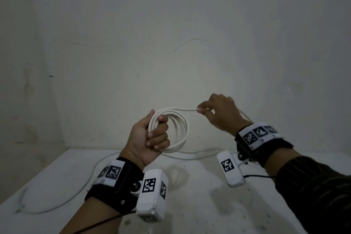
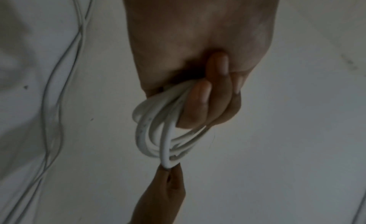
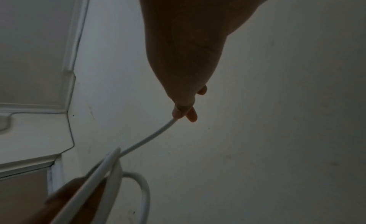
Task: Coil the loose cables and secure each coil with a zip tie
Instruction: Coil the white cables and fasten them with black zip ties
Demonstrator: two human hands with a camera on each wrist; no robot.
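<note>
Coil [image 1: 176,129] of white cable: several loops held upright in the air above the white table [image 1: 199,205] | left hand [image 1: 152,138]: fingers curled round one side of the loops | right hand [image 1: 220,114]: thumb and fingertips pinching the strand leaving the coil's top | thinner cable [image 1: 62,195]: loose on the table, left.

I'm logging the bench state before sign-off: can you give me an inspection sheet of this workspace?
Surface: white table, speckled with dark marks.
Job's things: white cable coil held above the table; no zip tie seen.
Clutter: nothing seen.
Hands: left hand grips the coil; right hand pinches the cable strand leading from it.
Cables: loose white cable trails across the table; thin black leads run from the wrist cameras.
Surroundings: bare, scuffed pale wall.
</note>
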